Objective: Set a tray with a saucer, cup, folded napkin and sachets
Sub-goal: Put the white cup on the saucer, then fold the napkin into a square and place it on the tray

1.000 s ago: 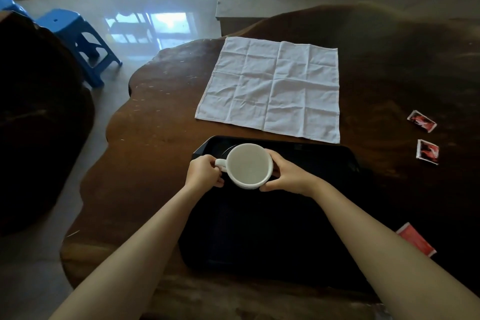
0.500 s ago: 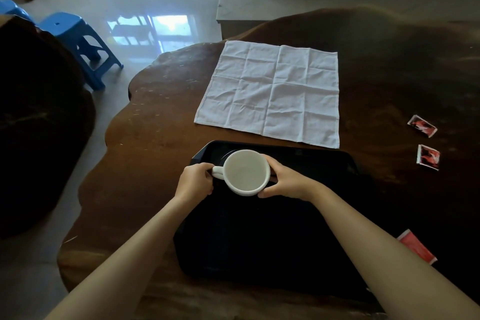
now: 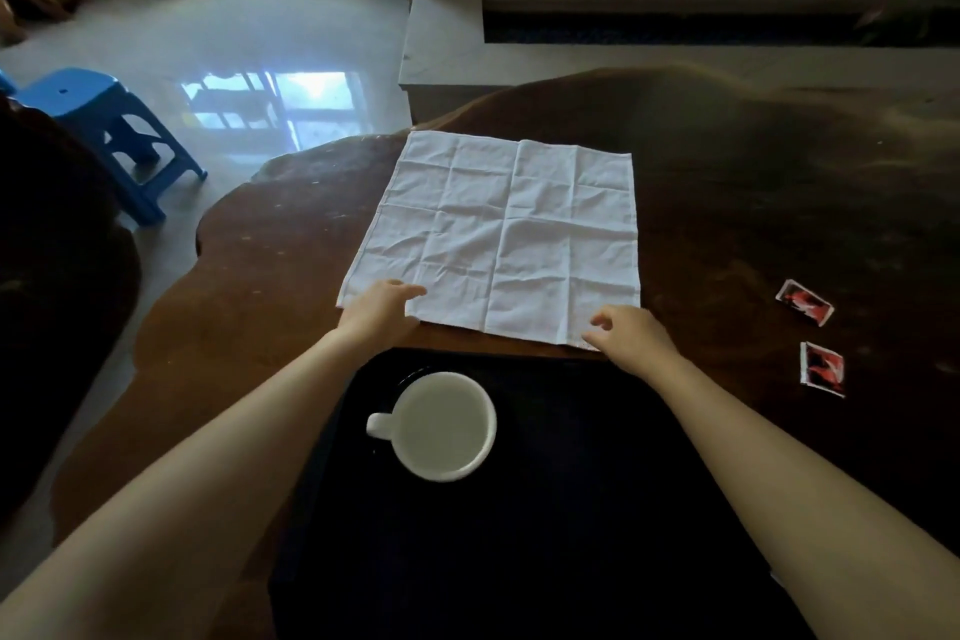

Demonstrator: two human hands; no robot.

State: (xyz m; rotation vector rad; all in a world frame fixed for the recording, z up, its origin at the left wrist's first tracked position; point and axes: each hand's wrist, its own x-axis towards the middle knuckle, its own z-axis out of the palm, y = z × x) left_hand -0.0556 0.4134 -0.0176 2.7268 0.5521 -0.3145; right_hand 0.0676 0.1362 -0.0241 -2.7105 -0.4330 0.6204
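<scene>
- The white cup point(image 3: 444, 425) already sits on the black tray point(image 3: 571, 509), near the tray's far left corner, with its handle pointing left.
- A thin dark rim shows just behind the cup. That may be the saucer point(image 3: 413, 376) under it, but it is too dark to be sure.
- The white napkin point(image 3: 498, 239) is not folded yet. It lies flat and open on the brown tabletop point(image 3: 260, 276), just past the far edge of the tray.
- The left hand point(image 3: 382, 307) rests on the napkin's near left corner. Its fingers lie flat and close together on the cloth.
- The right hand point(image 3: 631, 333) is at the near right corner. Its fingers are curled, with the thumb close to the cloth's edge. It cannot be told if it is pinching the corner yet.
- Folding the napkin looks like the next job.
- Two red and white sachets point(image 3: 813, 333) lie on the tabletop to the right, well apart from the tray. They have not been put on it.
- So the cup part looks done. The napkin and the sachets are left.
</scene>
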